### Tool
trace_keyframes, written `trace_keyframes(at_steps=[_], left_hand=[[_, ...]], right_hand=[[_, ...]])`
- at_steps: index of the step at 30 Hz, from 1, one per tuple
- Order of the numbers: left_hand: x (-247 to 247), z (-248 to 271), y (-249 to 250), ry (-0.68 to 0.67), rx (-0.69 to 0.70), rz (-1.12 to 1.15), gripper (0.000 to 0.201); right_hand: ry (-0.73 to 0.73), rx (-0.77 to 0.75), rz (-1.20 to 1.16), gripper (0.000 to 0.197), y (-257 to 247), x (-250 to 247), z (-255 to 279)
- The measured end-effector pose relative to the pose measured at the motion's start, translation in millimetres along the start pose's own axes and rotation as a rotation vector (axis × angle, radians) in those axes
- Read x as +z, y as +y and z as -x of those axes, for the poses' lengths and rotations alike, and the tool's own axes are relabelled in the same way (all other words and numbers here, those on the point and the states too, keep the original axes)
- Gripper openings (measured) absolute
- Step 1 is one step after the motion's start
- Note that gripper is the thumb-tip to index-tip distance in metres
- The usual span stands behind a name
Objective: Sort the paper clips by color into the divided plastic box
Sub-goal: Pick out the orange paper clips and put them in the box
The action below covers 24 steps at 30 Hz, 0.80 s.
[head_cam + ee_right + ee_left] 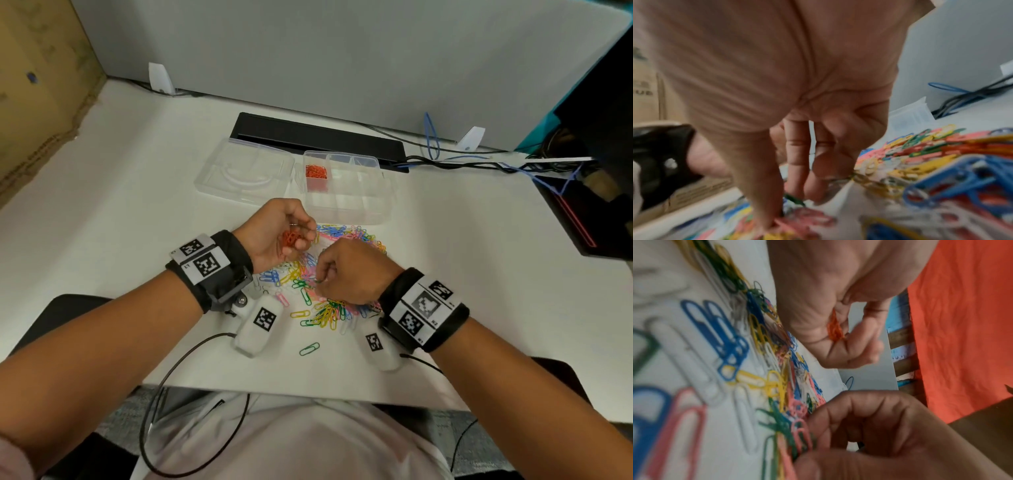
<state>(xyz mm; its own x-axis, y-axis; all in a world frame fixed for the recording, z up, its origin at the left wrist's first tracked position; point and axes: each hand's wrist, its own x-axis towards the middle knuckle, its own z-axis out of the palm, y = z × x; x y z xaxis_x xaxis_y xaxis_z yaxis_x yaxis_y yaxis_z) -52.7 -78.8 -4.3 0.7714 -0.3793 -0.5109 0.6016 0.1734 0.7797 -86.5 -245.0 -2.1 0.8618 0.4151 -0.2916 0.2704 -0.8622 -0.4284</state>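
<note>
Paper clips (329, 274) lie in one mixed heap on the white table (462, 274), directly under both hands and just short of the one divided plastic box (346, 186), whose far-left compartment holds orange clips (315, 172). The left hand (274, 233), nearer the box, cups a bunch of orange clips. The right hand (352, 270) pinches into the heap; what it holds I cannot tell. One green clip (309, 348) lies apart.

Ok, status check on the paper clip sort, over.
Left hand cupping orange clips. Right hand picking in the mixed pile. Box: orange in one compartment only. Nothing blocking.
</note>
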Motion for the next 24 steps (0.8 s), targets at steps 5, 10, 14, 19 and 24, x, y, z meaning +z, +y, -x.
trace_keyframes(at_steps=[5, 10, 14, 19, 24], left_hand=[[-9, 5, -6, 0.033, -0.007, -0.242, 0.018], [-18, 9, -10, 0.075, -0.001, -0.295, 0.023], [-16, 10, -9, 0.109, 0.005, -0.366, 0.020], [-9, 8, -10, 0.090, 0.021, -0.436, 0.019], [-4, 3, -10, 0.052, 0.032, -0.435, 0.020]], right_hand=[[0.017, 0.044, 0.033, 0.015, 11, -9, -7], [0.099, 0.043, -0.059, 0.018, 9, -19, -4], [0.011, 0.088, 0.021, 0.007, 3, -12, -6], [-0.032, 0.096, 0.076, 0.008, 2, -7, -9], [0.007, 0.098, -0.092, 0.008, 14, -15, 0]])
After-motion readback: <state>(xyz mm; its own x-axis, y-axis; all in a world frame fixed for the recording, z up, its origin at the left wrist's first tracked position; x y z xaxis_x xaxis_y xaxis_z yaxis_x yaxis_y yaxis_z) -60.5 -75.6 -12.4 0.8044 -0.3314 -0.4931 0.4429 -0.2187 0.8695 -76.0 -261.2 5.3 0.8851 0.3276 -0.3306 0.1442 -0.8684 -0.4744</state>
